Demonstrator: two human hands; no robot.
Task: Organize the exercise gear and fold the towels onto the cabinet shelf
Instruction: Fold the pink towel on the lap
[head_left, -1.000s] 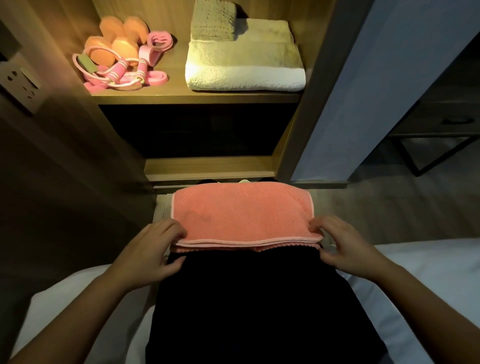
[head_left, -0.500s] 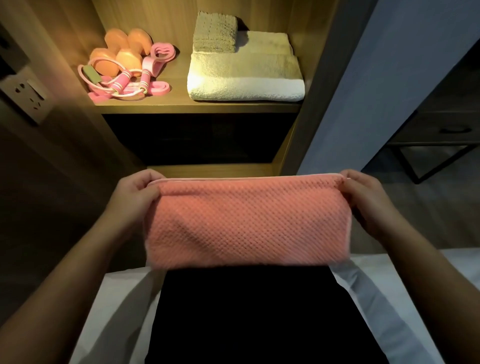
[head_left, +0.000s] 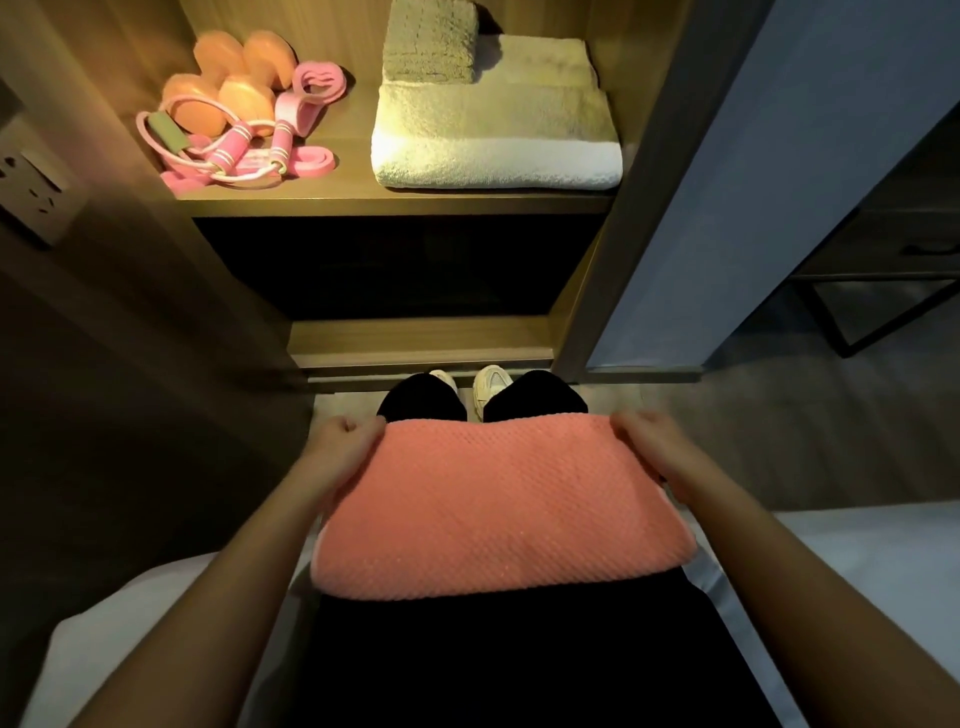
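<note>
A folded coral-pink towel (head_left: 493, 509) lies across my lap. My left hand (head_left: 340, 449) grips its far left corner and my right hand (head_left: 649, 441) grips its far right corner. On the lit cabinet shelf (head_left: 395, 200) sit orange dumbbells (head_left: 228, 85), a pink skipping rope (head_left: 228, 156) and pink resistance bands (head_left: 314, 85) at the left. A folded cream towel (head_left: 493, 130) lies at the right, with a small grey-green folded towel (head_left: 428, 41) on top of it.
A dark lower compartment (head_left: 400, 265) opens below the shelf. My white shoes (head_left: 488, 387) touch the cabinet base. A wall socket (head_left: 31, 192) is at the left, a blue door panel (head_left: 779, 182) at the right, and white bedding (head_left: 857, 561) is under me.
The towel was lying on my lap, then both hands lifted it up and spread it; now it is folded over and lowered back onto my lap, hands still at its far corners.
</note>
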